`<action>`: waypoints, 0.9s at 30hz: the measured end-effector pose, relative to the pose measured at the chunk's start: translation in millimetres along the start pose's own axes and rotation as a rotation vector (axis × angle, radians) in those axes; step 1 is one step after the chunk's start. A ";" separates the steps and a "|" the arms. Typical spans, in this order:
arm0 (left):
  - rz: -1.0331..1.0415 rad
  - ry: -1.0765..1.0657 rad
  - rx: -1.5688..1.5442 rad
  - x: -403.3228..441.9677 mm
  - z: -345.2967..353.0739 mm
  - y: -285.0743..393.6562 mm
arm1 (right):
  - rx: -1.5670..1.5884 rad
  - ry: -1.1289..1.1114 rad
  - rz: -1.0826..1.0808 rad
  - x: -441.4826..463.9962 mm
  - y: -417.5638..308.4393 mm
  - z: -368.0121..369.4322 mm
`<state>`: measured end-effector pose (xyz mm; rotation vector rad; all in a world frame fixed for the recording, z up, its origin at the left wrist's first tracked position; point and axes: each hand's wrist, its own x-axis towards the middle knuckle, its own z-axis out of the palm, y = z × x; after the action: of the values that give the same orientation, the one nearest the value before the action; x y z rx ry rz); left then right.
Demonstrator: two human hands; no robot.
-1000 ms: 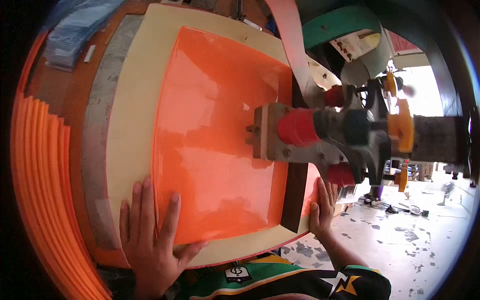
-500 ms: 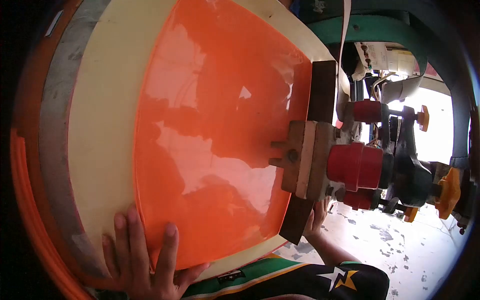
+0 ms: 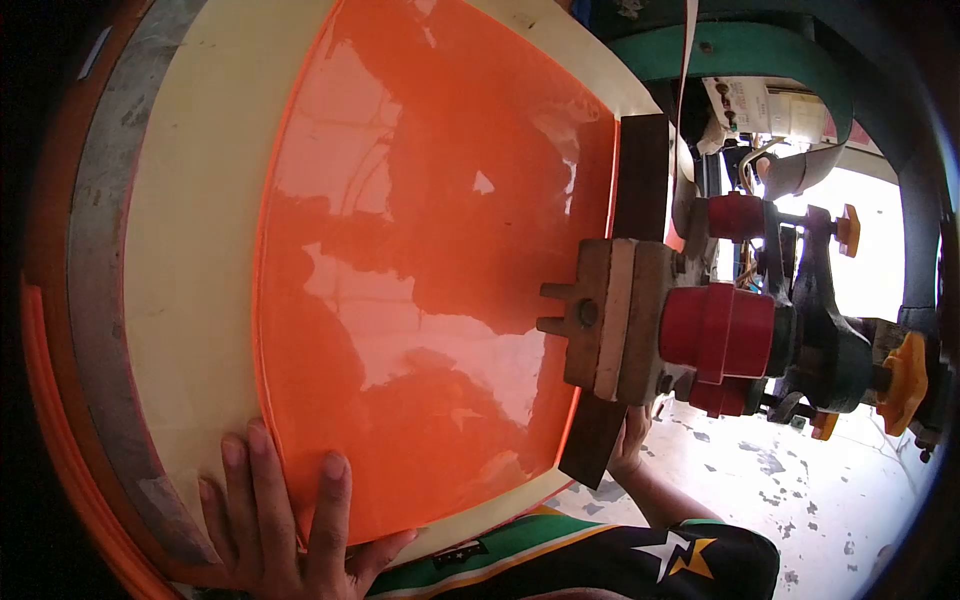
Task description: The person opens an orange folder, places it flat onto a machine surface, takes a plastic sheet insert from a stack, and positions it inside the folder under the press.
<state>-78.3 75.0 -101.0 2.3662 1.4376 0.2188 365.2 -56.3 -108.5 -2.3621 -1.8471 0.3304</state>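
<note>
A glossy orange plastic sheet (image 3: pixel 450 220) lies over a pale cream board (image 3: pixel 190 250). My left hand (image 3: pixel 285 520) rests flat at the sheet's lower left corner, fingers spread, the thumb along its lower edge. At the sheet's right edge runs a dark metal bar (image 3: pixel 643 180), fixed under a clamp-like machine head (image 3: pixel 605 320) with two short prongs. My right hand (image 3: pixel 632 440) is beside the bar's lower end, below the head. Its fingers are mostly hidden behind the bar and the machine, so what it touches cannot be made out.
Red insulator blocks (image 3: pixel 718 330) and yellow knobs (image 3: pixel 902 385) extend to the right of the head. A curved green machine frame (image 3: pixel 740 55) arches above. A grey strip (image 3: pixel 105 300) and an orange rim (image 3: pixel 45 350) border the board. The floor (image 3: pixel 760 500) has worn patches.
The orange sheet and the cream board have shifted slightly left in view. My left hand has moved a little left with them. My right hand has barely moved.
</note>
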 end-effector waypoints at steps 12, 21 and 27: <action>0.034 0.023 0.054 -11.9 22.8 -6.8 | 0.088 0.032 -0.006 -12.8 25.4 8.5; -0.024 -0.018 -0.001 -1.6 0.5 1.9 | -0.009 0.016 -0.022 -2.0 2.0 -0.4; -0.033 -0.017 0.009 -0.7 -0.8 3.5 | 0.003 0.058 -0.046 7.1 -7.5 0.6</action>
<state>-76.1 73.0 -98.9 2.3437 1.4721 0.1834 359.6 -47.6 -108.0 -2.2983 -1.8695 0.2570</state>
